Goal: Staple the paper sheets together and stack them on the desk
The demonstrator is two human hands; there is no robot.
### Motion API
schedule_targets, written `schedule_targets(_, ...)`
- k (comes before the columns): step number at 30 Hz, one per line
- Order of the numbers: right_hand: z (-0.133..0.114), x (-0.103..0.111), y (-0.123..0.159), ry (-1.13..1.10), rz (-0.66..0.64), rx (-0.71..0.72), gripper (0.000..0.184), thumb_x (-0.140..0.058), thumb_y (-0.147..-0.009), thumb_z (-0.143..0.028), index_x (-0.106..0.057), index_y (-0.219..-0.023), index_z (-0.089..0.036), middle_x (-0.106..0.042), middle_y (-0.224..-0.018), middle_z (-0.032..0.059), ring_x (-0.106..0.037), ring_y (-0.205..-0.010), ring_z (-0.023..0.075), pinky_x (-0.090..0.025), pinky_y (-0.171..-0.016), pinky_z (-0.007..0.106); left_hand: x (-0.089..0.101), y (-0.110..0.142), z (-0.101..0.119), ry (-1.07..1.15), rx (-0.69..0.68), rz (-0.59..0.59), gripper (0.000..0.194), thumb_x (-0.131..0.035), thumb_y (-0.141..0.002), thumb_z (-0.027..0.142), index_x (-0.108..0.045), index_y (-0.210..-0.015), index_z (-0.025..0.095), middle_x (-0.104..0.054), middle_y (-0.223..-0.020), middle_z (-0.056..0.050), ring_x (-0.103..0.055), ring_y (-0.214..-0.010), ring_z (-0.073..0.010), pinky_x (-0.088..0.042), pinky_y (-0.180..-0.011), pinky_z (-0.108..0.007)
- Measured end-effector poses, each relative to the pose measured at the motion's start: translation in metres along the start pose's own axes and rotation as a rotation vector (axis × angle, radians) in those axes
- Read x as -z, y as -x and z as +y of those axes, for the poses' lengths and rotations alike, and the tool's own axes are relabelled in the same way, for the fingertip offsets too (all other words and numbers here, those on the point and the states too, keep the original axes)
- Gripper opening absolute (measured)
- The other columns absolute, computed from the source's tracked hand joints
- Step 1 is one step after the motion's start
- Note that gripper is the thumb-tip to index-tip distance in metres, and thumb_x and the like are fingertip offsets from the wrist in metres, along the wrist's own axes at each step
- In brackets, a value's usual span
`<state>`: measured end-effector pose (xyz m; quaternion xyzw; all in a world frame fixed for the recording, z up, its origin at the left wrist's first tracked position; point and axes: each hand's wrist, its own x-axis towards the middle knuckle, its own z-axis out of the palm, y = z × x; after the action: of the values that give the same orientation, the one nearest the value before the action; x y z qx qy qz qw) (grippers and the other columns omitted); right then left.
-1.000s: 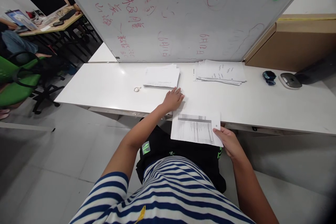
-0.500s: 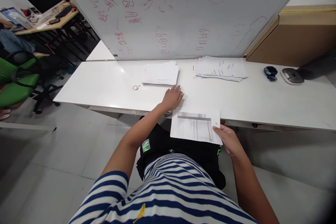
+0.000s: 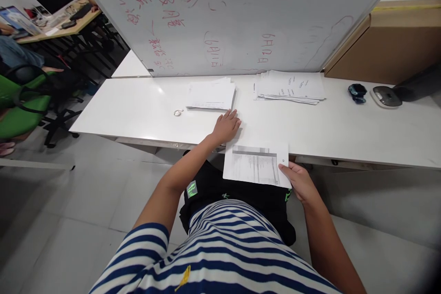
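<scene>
Pinched in the right hand (image 3: 300,183), thumb on top, the printed paper (image 3: 253,164) overhangs the front edge of the white desk (image 3: 341,135). From here I see the left hand (image 3: 227,126) laid on the desk, fingers loosely extended, gripping nothing, just beside a paper stack (image 3: 211,94). Behind stands a whiteboard (image 3: 241,18); grey tiles (image 3: 82,193) floor the room. What the cardboard box (image 3: 399,48) holds is hidden from me.

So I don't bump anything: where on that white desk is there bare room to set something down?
The white desk is bare left of the small white item, and on the right between the watch and its front edge. It is crowded where the left hand lies between the left paper stack and the held paper.
</scene>
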<state>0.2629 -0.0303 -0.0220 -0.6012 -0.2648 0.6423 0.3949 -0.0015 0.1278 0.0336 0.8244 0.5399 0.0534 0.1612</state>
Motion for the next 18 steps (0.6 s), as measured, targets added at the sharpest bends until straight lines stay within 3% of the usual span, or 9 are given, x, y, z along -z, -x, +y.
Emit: schedule_targets(18,-0.0059,-0.0035,0.0055,0.016,0.016,-0.021,0.038,-0.076,-0.076,-0.040,-0.073,-0.106,-0.018,-0.077,-0.093,0.0053,-0.073,-0.078,0.0217,-0.058,-0.071,0.030,-0.0032,0.0005,-0.0004,-0.012,0.000,0.016,0.047,-0.019,-0.103,0.039,-0.059,-0.119,0.021,-0.028,-0.160,-0.006,-0.017,-0.150,-0.0254,-0.022,-0.119,-0.050)
